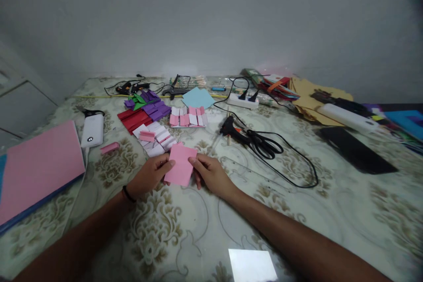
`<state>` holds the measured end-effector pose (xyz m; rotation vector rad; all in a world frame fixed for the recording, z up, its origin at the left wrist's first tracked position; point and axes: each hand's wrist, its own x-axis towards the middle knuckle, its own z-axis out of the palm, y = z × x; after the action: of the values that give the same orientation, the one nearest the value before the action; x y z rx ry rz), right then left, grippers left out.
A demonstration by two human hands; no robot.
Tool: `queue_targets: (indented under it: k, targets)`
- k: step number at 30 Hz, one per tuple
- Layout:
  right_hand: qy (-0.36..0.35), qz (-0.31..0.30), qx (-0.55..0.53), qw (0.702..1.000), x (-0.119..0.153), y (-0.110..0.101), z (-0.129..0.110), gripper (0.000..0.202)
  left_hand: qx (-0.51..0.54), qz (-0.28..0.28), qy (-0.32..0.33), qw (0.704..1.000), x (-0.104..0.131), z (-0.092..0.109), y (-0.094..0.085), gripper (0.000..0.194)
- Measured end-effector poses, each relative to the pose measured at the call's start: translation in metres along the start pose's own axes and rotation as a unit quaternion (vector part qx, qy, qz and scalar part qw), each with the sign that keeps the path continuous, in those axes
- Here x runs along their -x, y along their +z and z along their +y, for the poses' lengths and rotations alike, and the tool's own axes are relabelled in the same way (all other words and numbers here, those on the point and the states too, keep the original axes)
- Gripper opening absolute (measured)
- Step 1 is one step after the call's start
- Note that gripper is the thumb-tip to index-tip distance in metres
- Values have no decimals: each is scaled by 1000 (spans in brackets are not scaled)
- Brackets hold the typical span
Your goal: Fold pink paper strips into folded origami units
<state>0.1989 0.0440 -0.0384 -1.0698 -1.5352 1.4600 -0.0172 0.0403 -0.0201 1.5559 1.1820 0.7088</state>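
Observation:
A small pink paper (pixel 181 165) is held up between my two hands, just above the patterned table. My left hand (pixel 153 172) pinches its left edge, thumb on top. On the opposite edge my right hand (pixel 209 172) grips it in the same way, with fingers beneath the sheet. Behind the paper lie folded white and pink pieces (pixel 161 134), partly hidden by it. Farther back is a row of folded pink and white pieces (pixel 188 116). Red folded paper (pixel 135 119) and purple folded paper (pixel 157 109) rest to their left.
A glue gun (pixel 228 127), scissors (pixel 264 144) and a looping black cable are right of my hands. A power strip (pixel 243 101) sits behind them. At left are a white power bank (pixel 93 130) and a pink sheet stack (pixel 42 163). A black slab (pixel 357 150) lies at right.

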Motion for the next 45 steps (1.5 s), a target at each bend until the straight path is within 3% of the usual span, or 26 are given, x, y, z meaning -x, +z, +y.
queue_targets:
  k: [4, 13, 20, 34, 40, 45]
  targets:
    - [2, -6, 6, 1000, 0, 0, -1, 46, -15, -18, -18, 1000, 1, -1, 2, 42]
    - [15, -59, 22, 998, 0, 0, 1, 50, -55, 48, 9, 997, 3, 3, 4, 42]
    - [19, -45, 22, 999, 0, 0, 0, 49, -27, -11, -7, 1000, 2, -2, 3, 39]
    - [6, -62, 29, 998, 0, 1, 0, 54, -36, -3, -5, 999, 3, -3, 4, 39]
    - [-2, -81, 39, 996, 1, 2, -4, 58, -39, 31, 12, 999, 6, -7, 5, 39]
    - [5, -78, 47, 996, 1, 1, -3, 58, -38, 10, 12, 999, 5, -5, 2, 39]
